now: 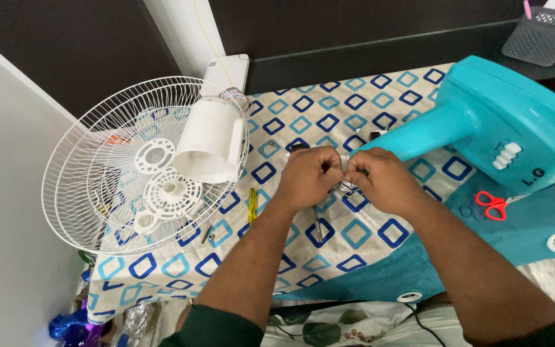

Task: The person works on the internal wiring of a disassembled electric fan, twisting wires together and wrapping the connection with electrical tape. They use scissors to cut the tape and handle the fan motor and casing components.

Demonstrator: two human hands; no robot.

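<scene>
I am looking down at two bare forearms coming up from the bottom edge of the view, each ending in a bare hand: the left hand and the right hand. I am seeing no gloves, no rings and no watch on either one. Dark green sleeves are showing at the bottom, pushed up to about the elbows, one at the lower left and one at the lower right corner. Between the arms, a white garment printed with dark green leaves and small reddish specks is showing over the lap.
</scene>
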